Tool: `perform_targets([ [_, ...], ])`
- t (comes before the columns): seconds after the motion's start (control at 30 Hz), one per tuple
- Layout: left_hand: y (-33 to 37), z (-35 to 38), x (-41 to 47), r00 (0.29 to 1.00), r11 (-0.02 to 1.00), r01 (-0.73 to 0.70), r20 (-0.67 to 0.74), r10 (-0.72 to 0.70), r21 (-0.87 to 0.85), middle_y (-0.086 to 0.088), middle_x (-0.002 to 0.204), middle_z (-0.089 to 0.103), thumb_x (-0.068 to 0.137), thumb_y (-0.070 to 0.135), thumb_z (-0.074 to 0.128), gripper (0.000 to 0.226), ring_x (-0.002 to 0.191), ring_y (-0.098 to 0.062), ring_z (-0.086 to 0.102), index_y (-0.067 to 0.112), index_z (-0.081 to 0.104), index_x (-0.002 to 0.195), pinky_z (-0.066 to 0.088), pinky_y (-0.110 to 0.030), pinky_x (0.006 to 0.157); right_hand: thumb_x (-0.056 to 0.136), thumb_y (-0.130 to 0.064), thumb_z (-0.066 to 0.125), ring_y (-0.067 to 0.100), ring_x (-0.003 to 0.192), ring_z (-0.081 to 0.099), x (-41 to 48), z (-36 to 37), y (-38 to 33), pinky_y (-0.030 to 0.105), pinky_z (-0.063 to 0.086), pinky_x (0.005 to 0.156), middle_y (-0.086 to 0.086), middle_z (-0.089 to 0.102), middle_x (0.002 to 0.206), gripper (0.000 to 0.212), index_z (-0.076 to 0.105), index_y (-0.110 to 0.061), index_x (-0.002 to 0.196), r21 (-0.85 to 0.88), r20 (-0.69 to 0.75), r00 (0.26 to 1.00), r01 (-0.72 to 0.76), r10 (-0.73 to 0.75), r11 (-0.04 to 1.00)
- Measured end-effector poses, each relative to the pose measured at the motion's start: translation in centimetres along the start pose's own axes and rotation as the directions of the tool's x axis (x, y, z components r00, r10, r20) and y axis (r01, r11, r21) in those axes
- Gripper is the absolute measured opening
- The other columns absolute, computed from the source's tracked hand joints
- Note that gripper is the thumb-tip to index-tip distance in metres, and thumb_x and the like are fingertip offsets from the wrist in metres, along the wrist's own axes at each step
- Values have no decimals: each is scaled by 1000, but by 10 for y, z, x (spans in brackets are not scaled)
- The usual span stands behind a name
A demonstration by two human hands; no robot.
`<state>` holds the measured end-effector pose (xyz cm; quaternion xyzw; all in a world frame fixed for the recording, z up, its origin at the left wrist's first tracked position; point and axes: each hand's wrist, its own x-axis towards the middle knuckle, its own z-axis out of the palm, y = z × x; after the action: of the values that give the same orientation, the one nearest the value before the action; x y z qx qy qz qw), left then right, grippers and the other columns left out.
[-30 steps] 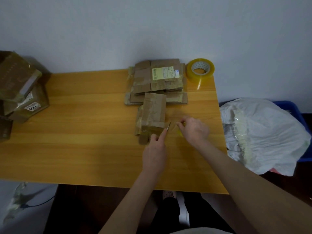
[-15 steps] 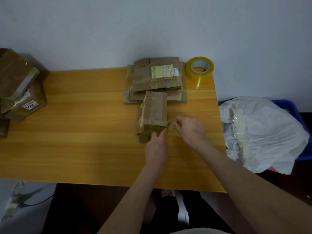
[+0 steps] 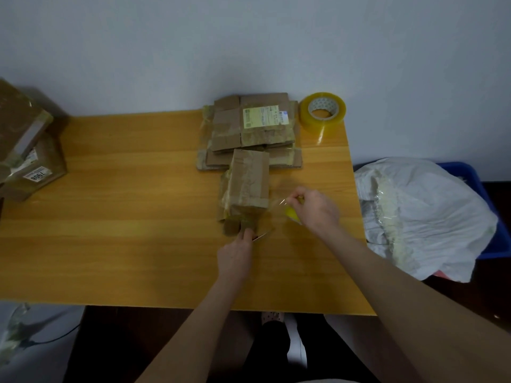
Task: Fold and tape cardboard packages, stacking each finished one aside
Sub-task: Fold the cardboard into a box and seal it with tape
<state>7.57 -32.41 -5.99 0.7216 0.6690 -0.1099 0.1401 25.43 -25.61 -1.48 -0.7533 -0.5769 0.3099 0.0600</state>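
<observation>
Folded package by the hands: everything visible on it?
Brown cardboard package, folded into a long block, patched with glossy old tape. It lies on the wooden table, far end overlapping the flattened-cardboard stack. Left hand, pinching a thin metal tool, touches its near end. A clear tape strip runs from its near right corner to the right hand, which grips a small yellow roll.

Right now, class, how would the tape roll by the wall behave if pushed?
The tape roll lies flat, hole up, so it would probably slide, not roll. Its loose tail may snag the table.
</observation>
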Motion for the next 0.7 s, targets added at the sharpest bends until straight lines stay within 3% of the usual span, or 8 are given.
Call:
perform_targets([
  [0.07,-5,1,3,1000,999,-17,-7,17,28,0,118,57,95,6,43,32,102,-24,61,19,45,124,46,-32,70,92,-51,54,20,72,57,2,6,2,26,34,51,-3,61,78,18,62,-35,92,28,12,1000,-4,3,1000],
  [0.13,-6,-5,5,971,992,-123,-205,126,25,-1,114,60,89,8,51,30,103,-22,57,17,56,118,45,-29,71,90,-52,56,22,80,58,5,10,4,27,37,56,-1,64,88,16,57,-37,84,38,14,1000,-3,2,999],
  [0.23,6,-16,20,781,931,-364,-541,312,11,-6,112,64,85,10,50,31,105,-24,58,9,66,112,50,-34,85,91,-51,55,21,77,57,5,13,2,27,35,53,-3,61,90,16,50,-39,82,6,31,1000,7,-8,1000],
  [0.33,7,-28,38,813,931,-365,-487,318,-2,-12,135,55,82,-2,56,50,129,-32,47,4,54,131,33,-41,110,93,-48,55,20,73,57,5,10,1,26,33,49,-2,62,87,13,52,-37,87,-7,39,999,18,-17,1000],
  [0.4,-6,-26,46,858,947,-317,-442,261,-57,-12,139,52,75,-12,63,62,132,-33,44,6,52,134,26,-43,112,95,-45,53,20,72,56,4,7,7,27,33,50,-2,59,81,13,58,-33,95,-56,35,999,32,-30,998],
  [0.5,-27,-27,52,892,940,-298,-399,213,-164,-9,140,51,72,-19,63,69,134,-30,43,11,52,134,30,-44,114,96,-40,52,18,66,52,4,3,21,26,30,47,-4,54,73,16,62,-30,103,-75,26,1000,18,-16,997],
  [0.6,-32,-32,55,889,925,-332,-389,242,-183,-7,139,52,75,-17,62,64,133,-28,44,12,54,132,33,-44,112,94,-40,57,17,60,53,4,4,28,26,37,47,0,64,86,14,62,-27,97,40,31,999,27,-28,999],
  [0.7,-29,-35,53,885,914,-347,-395,245,-209,-7,137,54,86,-5,59,45,132,-27,44,11,58,129,39,-46,108,91,-34,63,24,86,63,1,6,24,34,50,68,0,66,100,13,57,-32,79,284,-17,998,61,-59,957],
])
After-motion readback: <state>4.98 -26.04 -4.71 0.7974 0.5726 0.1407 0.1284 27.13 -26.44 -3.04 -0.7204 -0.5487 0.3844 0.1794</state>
